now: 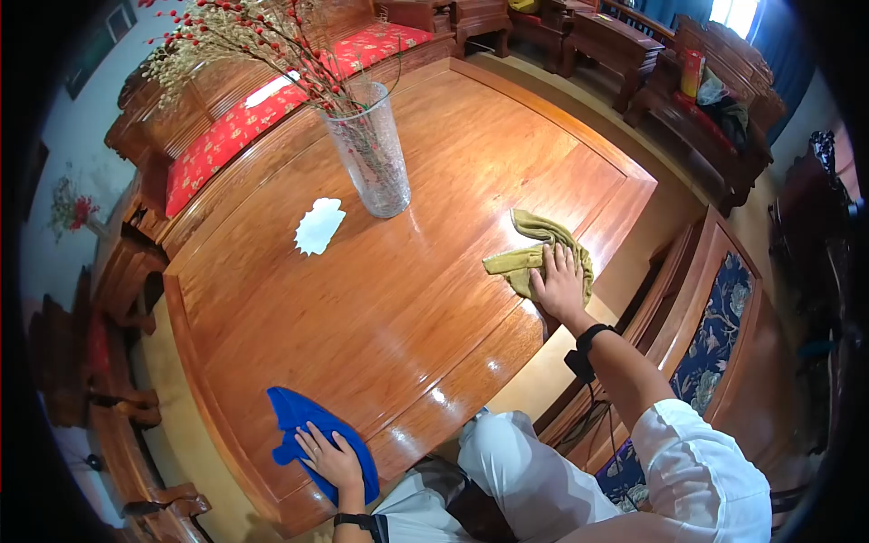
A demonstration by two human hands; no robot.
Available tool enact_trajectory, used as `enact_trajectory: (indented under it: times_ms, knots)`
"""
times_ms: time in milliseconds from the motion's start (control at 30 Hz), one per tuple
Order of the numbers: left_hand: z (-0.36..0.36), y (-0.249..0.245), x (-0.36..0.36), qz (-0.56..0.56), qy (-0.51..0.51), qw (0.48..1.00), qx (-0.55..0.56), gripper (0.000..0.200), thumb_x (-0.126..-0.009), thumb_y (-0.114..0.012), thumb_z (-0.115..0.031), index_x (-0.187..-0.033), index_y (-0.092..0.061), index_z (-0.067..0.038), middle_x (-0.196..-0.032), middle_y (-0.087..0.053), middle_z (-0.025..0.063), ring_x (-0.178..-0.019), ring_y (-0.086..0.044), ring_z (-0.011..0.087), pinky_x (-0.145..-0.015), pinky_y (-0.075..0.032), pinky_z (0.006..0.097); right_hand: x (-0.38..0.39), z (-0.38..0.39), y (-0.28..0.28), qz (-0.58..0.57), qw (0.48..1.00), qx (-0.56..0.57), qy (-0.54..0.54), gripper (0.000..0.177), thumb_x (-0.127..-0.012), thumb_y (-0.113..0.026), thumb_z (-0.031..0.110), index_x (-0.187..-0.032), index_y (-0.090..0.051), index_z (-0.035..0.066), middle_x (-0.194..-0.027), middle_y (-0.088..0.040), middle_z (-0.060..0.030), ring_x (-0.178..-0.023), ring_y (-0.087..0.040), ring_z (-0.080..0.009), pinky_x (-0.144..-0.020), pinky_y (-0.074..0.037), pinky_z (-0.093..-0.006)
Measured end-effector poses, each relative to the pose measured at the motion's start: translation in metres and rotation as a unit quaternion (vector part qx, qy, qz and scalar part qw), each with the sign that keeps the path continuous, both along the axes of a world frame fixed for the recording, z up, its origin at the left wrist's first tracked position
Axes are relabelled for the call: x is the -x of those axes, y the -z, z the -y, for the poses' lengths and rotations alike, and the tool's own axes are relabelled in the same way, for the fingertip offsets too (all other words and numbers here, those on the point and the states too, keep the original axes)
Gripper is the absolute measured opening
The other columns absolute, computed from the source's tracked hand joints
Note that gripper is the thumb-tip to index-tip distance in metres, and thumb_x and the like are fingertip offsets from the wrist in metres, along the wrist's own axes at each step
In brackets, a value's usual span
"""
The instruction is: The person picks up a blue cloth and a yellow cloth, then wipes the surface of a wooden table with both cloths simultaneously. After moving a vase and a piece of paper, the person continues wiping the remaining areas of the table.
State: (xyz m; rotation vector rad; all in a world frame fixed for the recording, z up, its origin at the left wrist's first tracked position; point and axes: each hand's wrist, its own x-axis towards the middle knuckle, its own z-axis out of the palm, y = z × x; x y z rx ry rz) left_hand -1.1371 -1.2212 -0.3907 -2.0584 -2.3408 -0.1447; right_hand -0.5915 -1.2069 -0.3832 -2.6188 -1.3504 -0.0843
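My left hand [331, 459] lies flat on a blue cloth [294, 409] at the near left corner of the wooden table [299, 317], fingers spread. Toward the table's right edge, my right hand [559, 282] presses on a crumpled olive-green cloth [516, 262] with its fingers stretched out. A black band sits round each wrist. Between and beyond the hands stands a clear textured glass vase [369, 154] holding stems with red berries. A white scalloped piece [319, 226] lies on the tabletop left of the vase.
A wooden sofa with a red patterned cushion [213, 156] runs along the table's far side. Carved chairs stand at the back right, one bearing a red packet [692, 72] and bags. Close to my right arm is a chair with a blue floral panel [721, 317].
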Motion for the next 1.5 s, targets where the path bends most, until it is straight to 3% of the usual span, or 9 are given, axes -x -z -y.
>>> enact_trajectory:
  times_ms: [200,367,833,1100,1233,1400,1500]
  knots:
    - [0.000,0.003,0.002,0.008,0.018,0.999,-0.034,0.059,-0.101,-0.051,-0.032,-0.153,-0.042,-0.005,-0.160,-0.037,0.0210,-0.150,-0.030,0.0364,-0.120,-0.021,0.0562,0.069,0.022,0.006,-0.009,0.999,0.004,-0.046,0.076,-0.099,-0.045,0.053,-0.158,-0.032,0.007,-0.163,-0.029,-0.0224,-0.152,-0.021,-0.0426,-0.122,-0.011,-0.0607]
    - [-0.001,0.003,0.000,0.009,0.028,0.998,-0.050,0.059,-0.100,-0.052,-0.031,-0.152,-0.043,-0.004,-0.160,-0.038,0.0212,-0.150,-0.031,0.0363,-0.120,-0.021,0.0568,0.113,0.044,0.005,0.003,0.995,-0.026,-0.100,0.074,-0.096,-0.050,0.051,-0.154,-0.039,0.005,-0.159,-0.035,-0.0244,-0.149,-0.025,-0.0465,-0.119,-0.015,-0.0643]
    - [-0.001,0.005,0.003,0.023,0.039,0.997,-0.057,0.059,-0.100,-0.053,-0.031,-0.153,-0.043,-0.005,-0.160,-0.038,0.0201,-0.150,-0.031,0.0366,-0.120,-0.020,0.0593,0.102,0.039,0.005,0.006,0.989,0.011,-0.147,0.079,-0.098,-0.046,0.053,-0.158,-0.030,0.004,-0.161,-0.027,-0.0294,-0.151,-0.019,-0.0483,-0.119,-0.014,-0.0647]
    - [-0.005,-0.004,0.006,0.003,0.052,0.998,0.037,0.059,-0.106,-0.042,-0.026,-0.160,-0.028,-0.005,-0.166,-0.023,0.0205,-0.154,-0.018,0.0391,-0.120,-0.014,0.0616,0.100,0.038,-0.004,-0.020,0.986,0.071,-0.151,0.080,-0.097,-0.053,0.048,-0.158,-0.028,0.002,-0.162,-0.022,-0.0299,-0.152,-0.017,-0.0471,-0.120,-0.012,-0.0631]
    - [-0.004,-0.013,-0.003,0.029,0.023,0.997,0.072,0.063,-0.104,-0.044,-0.027,-0.159,-0.029,-0.002,-0.166,-0.022,0.0222,-0.155,-0.017,0.0399,-0.120,-0.009,0.0624,0.094,0.035,-0.011,-0.053,0.979,0.095,-0.172,0.081,-0.096,-0.054,0.046,-0.158,-0.027,0.002,-0.163,-0.020,-0.0299,-0.152,-0.016,-0.0472,-0.120,-0.009,-0.0623]
    - [-0.008,-0.016,-0.013,0.046,0.000,0.995,0.089,0.061,-0.104,-0.042,-0.026,-0.159,-0.029,-0.001,-0.166,-0.021,0.0229,-0.155,-0.016,0.0393,-0.120,-0.009,0.0604,0.027,0.014,-0.023,-0.049,0.945,0.130,-0.296,0.071,-0.095,-0.055,0.042,-0.155,-0.040,0.007,-0.160,-0.033,-0.0254,-0.150,-0.024,-0.0448,-0.121,-0.009,-0.0611]
    - [-0.013,-0.016,-0.026,0.023,-0.015,0.997,0.072,0.060,-0.105,-0.041,-0.026,-0.158,-0.029,-0.001,-0.166,-0.021,0.0226,-0.155,-0.017,0.0392,-0.120,-0.011,0.0595,-0.005,-0.011,-0.026,-0.058,0.955,0.117,-0.266,0.069,-0.096,-0.053,0.037,-0.157,-0.035,0.009,-0.161,-0.032,-0.0236,-0.152,-0.022,-0.0422,-0.122,-0.009,-0.0590]
